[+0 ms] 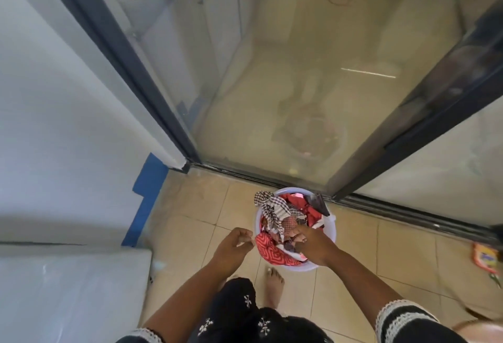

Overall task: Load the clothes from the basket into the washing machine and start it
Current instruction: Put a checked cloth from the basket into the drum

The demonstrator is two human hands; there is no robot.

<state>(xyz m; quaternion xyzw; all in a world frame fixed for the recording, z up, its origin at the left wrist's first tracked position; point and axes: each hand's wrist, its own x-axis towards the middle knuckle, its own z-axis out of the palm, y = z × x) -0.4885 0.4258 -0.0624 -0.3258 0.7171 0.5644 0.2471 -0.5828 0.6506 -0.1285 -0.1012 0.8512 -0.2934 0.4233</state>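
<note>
A pale lilac basket [330,229] stands on the tiled floor by the glass door, full of clothes [275,213] in red, black-and-white check and dark cloth. A red patterned piece [272,253] hangs over its near rim. My right hand [313,246] reaches down into the pile with its fingers among the cloth; whether they grip anything is hidden. Just left of the basket my left hand [234,247] hovers, its fingers loosely curled and holding nothing. The white top of what may be the washing machine [73,288] fills the lower left.
A sliding glass door with a dark frame [272,176] stands right behind the basket. A white wall with blue tape [148,201] is on the left. A colourful packet [487,258] lies on the floor at the right. My bare foot [273,285] is next to the basket.
</note>
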